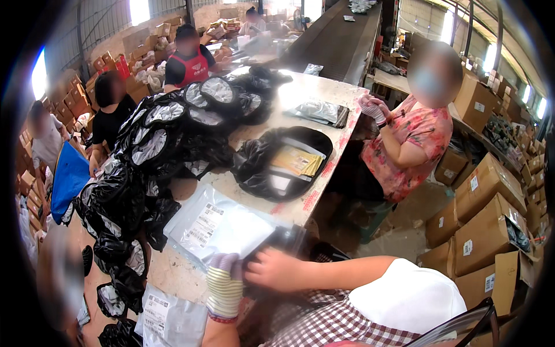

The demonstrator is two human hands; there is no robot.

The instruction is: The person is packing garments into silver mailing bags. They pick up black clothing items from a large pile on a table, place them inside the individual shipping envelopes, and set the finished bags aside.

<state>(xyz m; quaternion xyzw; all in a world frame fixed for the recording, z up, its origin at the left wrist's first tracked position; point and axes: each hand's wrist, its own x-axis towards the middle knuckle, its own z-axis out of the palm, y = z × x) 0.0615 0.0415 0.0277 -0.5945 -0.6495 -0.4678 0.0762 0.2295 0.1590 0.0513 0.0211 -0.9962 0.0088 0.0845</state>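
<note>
A pale grey-white plastic mailing bag (248,226) with a printed label lies flat on the table in front of me. My left hand (223,283), in a yellow-and-white striped knit glove, is closed at the bag's near edge. Beside it my bare right hand (276,269) has its fingers curled in at the same edge, by the dark lower corner. The fingertips of both hands are partly hidden. Another labelled mailing bag (172,318) lies to the left of my gloved hand.
Black crinkled bundles (124,191) with white round middles heap along the table's left. A black round-edged pouch (254,173) holds yellow packets (298,160). Across the right edge sits a co-worker (407,139) in gloves. Behind run a conveyor belt (329,40) and, right, stacked cartons (483,225).
</note>
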